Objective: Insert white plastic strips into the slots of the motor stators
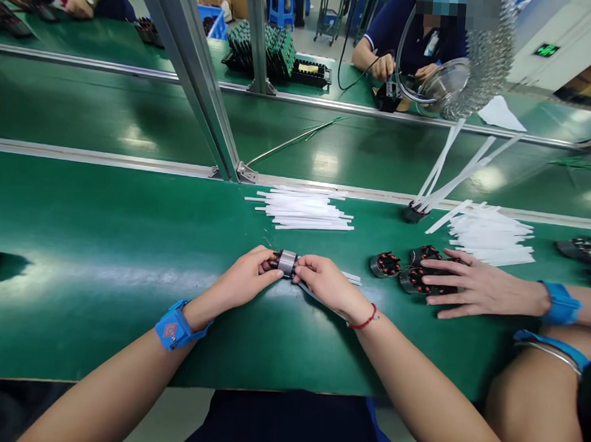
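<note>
Between my two hands, just above the green table, is a small metal motor core (pixel 287 264) with dark ends. The fingers of my left hand (pixel 255 272) grip its left end. My right hand (pixel 322 281) pinches at its right end, and a thin white strip runs out beneath that palm. More strip ends (pixel 352 278) show just right of my right hand. Beyond my hands lies a pile of white strips (pixel 309 208) on the table.
A co-worker's spread hand (pixel 486 286) rests over several motor cores (pixel 385 264) at the right. Behind it are another strip pile (pixel 492 234) and a dark cup (pixel 415 212) of strips. A metal post (pixel 199 75) rises from the rail ahead. Other people work across the table.
</note>
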The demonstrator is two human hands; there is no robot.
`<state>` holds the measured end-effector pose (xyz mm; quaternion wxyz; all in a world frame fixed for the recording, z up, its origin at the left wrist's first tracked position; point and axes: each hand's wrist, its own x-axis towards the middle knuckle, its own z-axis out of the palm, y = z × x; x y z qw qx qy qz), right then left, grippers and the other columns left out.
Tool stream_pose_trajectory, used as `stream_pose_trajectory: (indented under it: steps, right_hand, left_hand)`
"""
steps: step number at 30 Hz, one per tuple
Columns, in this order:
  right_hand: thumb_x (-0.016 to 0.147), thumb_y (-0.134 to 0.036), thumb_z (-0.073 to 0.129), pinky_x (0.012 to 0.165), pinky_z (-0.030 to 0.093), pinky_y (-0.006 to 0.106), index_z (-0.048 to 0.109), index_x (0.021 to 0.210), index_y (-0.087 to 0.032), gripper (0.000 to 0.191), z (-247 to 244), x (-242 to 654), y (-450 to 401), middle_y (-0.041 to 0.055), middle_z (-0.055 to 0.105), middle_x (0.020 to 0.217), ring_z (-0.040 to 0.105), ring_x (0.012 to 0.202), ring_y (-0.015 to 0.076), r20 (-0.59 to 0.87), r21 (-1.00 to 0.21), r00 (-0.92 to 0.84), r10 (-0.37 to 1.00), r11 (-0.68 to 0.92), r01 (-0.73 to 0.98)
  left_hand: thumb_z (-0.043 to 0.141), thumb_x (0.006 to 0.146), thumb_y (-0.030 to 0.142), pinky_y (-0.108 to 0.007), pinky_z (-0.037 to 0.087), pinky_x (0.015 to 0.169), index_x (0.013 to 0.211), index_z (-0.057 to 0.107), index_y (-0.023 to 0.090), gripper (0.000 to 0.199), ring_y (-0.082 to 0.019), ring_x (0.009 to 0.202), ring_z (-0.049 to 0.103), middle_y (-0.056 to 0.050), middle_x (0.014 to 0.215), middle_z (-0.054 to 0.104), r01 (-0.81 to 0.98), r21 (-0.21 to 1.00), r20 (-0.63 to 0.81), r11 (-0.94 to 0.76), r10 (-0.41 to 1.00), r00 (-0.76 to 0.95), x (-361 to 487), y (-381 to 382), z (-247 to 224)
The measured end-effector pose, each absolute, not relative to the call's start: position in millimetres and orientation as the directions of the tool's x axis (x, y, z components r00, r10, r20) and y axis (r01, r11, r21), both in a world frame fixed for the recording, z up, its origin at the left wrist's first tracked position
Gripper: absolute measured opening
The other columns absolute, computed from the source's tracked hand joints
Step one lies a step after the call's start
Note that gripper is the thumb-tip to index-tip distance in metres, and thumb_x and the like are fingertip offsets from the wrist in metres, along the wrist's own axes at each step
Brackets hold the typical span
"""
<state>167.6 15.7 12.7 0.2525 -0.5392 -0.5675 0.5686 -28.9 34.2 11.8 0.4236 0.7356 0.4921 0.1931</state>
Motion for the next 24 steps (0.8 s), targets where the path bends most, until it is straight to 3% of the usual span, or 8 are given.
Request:
stream_pose_trajectory:
  steps: [5,10,15,20,24]
  right_hand:
    - [0.075,-0.022,0.051,0.048,0.023,0.021,0.054,0.071,-0.018,0.007,14.6,160.4,8.5,-0.0052,0.050,0.062,0.030,0.048,0.0066,-0.431,-0.902,-0.320,0.844,-0.413,0.126]
    - [0.070,-0.040,0.066,0.052,0.026,0.021,0.054,0.073,-0.017,0.026,13.0,158.5,4.5,-0.0054,0.047,0.061,0.034,0.054,0.0077,-0.430,-0.896,-0.248,0.868,-0.445,-0.006]
    - [0.063,-0.040,0.073,0.057,0.033,0.022,0.060,0.077,-0.016,0.031,4.7,159.8,4.9,-0.0017,0.058,0.067,0.045,0.059,0.0100,-0.447,-0.870,-0.208,0.870,-0.477,-0.124]
    - [0.069,-0.037,0.069,0.066,0.038,0.025,0.063,0.086,-0.016,0.028,-5.2,161.9,6.1,0.0009,0.065,0.078,0.053,0.070,0.0137,-0.384,-0.914,-0.179,0.906,-0.401,-0.068]
    - [0.075,-0.037,0.062,0.068,0.038,0.026,0.062,0.091,-0.016,0.026,-9.2,161.1,5.0,0.0012,0.065,0.082,0.052,0.070,0.0140,-0.322,-0.946,-0.161,0.933,-0.311,0.092]
  left_hand:
    - [0.048,0.077,0.019,-0.026,0.043,0.068,0.078,0.060,0.017,0.013,-0.015,0.074,0.054,-0.001,0.080,0.057,0.506,0.848,-0.147,-0.155,0.850,0.506,-32.9,40.0,12.6]
    - [0.047,0.082,0.023,-0.025,0.043,0.069,0.078,0.061,0.017,0.015,-0.014,0.076,0.055,-0.001,0.082,0.059,0.456,0.882,-0.101,-0.118,0.899,0.427,-28.6,35.1,3.0]
    - [0.048,0.086,0.022,-0.026,0.042,0.071,0.076,0.063,0.017,0.018,-0.015,0.079,0.055,-0.002,0.081,0.058,0.394,0.903,0.031,-0.173,0.939,0.342,-21.7,24.2,8.0]
    - [0.048,0.086,0.017,-0.027,0.041,0.075,0.079,0.064,0.016,0.018,-0.015,0.081,0.054,-0.003,0.082,0.058,0.341,0.914,0.115,-0.220,0.946,0.304,-19.5,19.5,12.3]
    - [0.048,0.085,0.018,-0.027,0.042,0.072,0.075,0.059,0.016,0.014,-0.014,0.078,0.053,-0.002,0.081,0.054,0.321,0.940,0.009,-0.113,0.951,0.309,-19.3,21.8,7.6]
